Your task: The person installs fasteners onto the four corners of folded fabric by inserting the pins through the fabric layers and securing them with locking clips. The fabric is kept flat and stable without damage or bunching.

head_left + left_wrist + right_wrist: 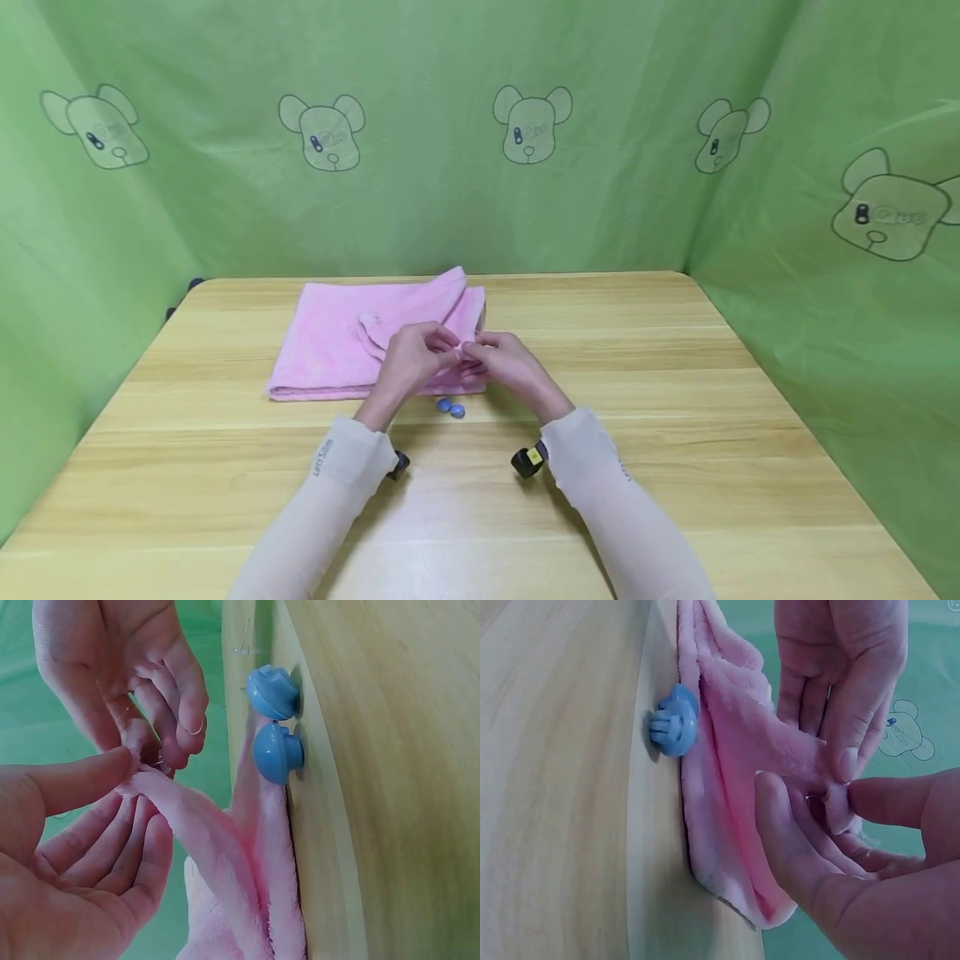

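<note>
A folded pink plush cloth [330, 342] lies on the table, one edge lifted. My left hand [412, 358] pinches that edge [176, 799] between thumb and fingers. My right hand [513, 365] meets it fingertip to fingertip and pinches the same edge [840, 806] with its thumb. A tiny clear piece with a thin pin [160, 760] shows at the right fingertips; how it sits in the cloth is partly hidden. Two blue mushroom-shaped caps [445, 405] lie close together on the table, just before the cloth and below my hands.
Another small clear base with an upright pin [241, 649] stands beyond the blue caps in the left wrist view. The wooden table [660, 467] reaches back to a green curtain [420, 208] printed with bear heads, which also hangs along both sides.
</note>
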{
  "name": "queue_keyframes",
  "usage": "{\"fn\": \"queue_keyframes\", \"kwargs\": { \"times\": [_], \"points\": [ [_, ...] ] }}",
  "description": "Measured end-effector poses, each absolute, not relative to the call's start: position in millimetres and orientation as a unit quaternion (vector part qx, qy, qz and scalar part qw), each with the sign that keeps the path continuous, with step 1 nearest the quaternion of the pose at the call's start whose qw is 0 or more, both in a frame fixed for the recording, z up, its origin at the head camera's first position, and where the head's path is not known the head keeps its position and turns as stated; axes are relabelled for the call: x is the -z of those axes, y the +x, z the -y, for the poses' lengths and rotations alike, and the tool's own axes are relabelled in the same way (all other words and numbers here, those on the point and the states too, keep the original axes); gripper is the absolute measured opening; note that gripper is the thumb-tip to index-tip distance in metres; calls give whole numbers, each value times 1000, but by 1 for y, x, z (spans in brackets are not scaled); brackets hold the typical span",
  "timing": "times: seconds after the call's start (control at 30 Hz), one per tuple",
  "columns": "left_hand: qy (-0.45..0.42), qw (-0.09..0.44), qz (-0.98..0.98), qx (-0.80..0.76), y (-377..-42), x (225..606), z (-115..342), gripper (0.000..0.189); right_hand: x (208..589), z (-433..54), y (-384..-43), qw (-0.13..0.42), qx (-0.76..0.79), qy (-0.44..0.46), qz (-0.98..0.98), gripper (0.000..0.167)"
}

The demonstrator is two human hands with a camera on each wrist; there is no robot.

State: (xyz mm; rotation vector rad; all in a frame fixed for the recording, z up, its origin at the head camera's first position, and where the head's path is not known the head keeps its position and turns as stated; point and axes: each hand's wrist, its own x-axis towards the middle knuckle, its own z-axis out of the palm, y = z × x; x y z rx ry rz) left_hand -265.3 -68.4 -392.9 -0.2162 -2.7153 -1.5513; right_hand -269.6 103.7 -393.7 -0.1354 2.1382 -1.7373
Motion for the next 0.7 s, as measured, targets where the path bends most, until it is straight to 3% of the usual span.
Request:
{"fn": "queue_keyframes", "kwargs": {
  "times": [0.7],
  "points": [
    [-76,2,874,480,-265,392,68,13,395,-100,-272,166,622,-6,-766,19]
  ]
}}
